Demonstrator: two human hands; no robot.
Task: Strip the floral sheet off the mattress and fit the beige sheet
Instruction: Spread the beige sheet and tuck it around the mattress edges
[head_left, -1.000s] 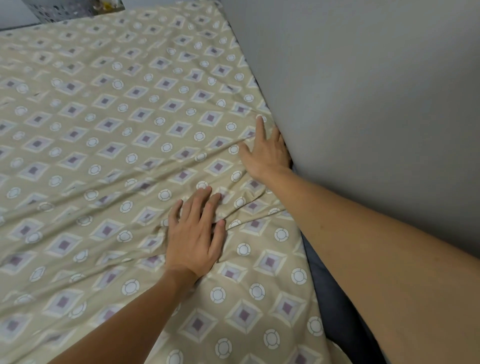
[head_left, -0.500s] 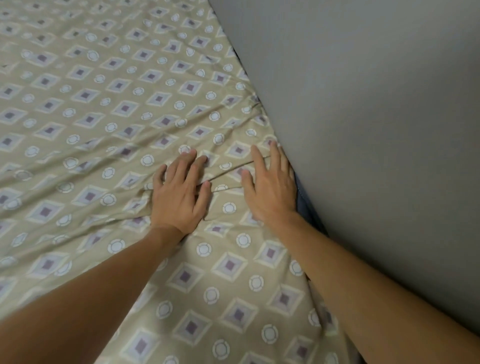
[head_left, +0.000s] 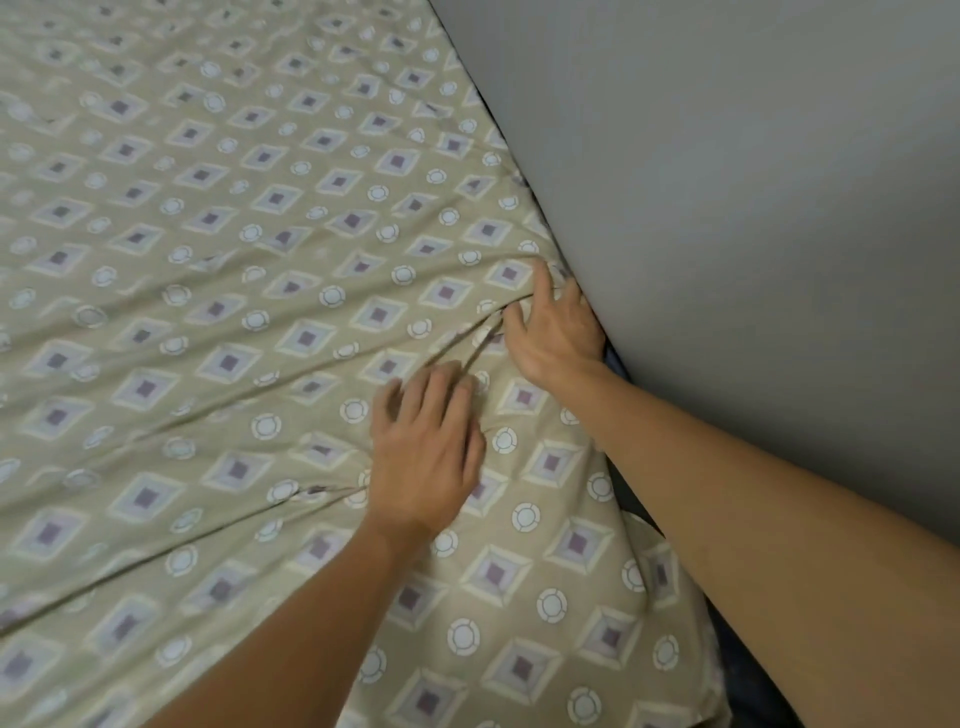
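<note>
I see the beige sheet (head_left: 322, 332), soft, light and easily rucked, spread over the mattress by the wall (head_left: 727, 208); my left hand (head_left: 426, 452) presses flat, my right hand (head_left: 553, 332) bunches its edge, the best hold.

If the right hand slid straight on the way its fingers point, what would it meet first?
Probably the grey wall: the right hand lies on the beige sheet at its wall-side edge, fingers pointing along that edge, already about touching. Depth is unclear.
</note>
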